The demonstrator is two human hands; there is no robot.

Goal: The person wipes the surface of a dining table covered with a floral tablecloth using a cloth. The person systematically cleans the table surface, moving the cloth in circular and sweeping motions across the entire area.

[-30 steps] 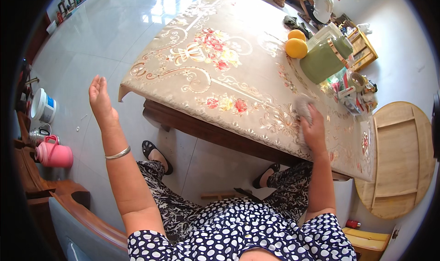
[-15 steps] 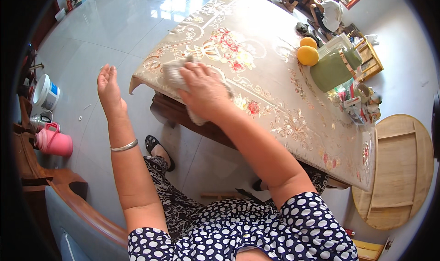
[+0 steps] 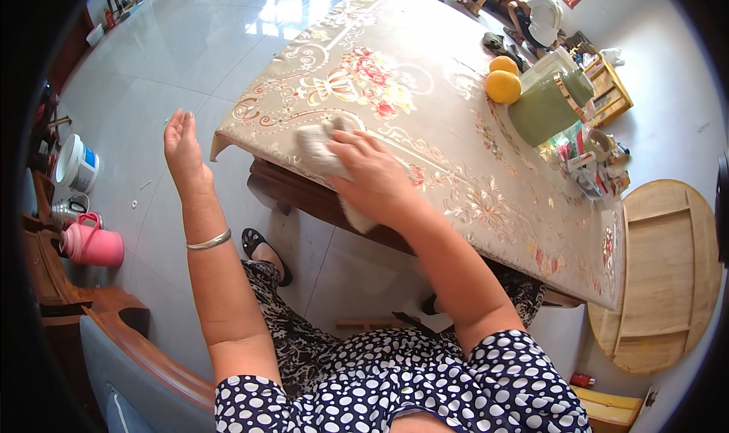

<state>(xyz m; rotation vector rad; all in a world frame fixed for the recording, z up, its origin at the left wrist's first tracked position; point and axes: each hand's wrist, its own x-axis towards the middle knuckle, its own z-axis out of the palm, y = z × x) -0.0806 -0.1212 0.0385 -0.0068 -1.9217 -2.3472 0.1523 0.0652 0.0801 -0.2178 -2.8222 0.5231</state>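
reading the view as a clock face, you have the pale cloth [image 3: 317, 150] near eleven o'clock, bunched on the near left part of the flowered tablecloth [image 3: 448, 133], with a loose fold that seems to droop past the table's near edge, just below your wrist. your right hand [image 3: 372, 171] lies just above the centre, toward twelve, grasping the cloth from above with its palm down; blur hides how tightly the fingers press. your left hand [image 3: 184, 148] is free of any load, raised off to the side between nine and ten, its fingers loosely extended and well apart from the table. the cloth looks light, soft and limp, so it should fold under pressure and come to no harm; whether it is damp cannot be told. the thick bunched middle, under a flat palm with the fingertips over its leading edge, looks the best place to hold it, while the loose fold would likely give little control and could drag. the tablecloth has a sheen and may be slippery, and pushing hard could shift it. the green jar [image 3: 543, 114] at two o'clock and the orange fruits [image 3: 503, 86] beside it stand well apart from the cloth.
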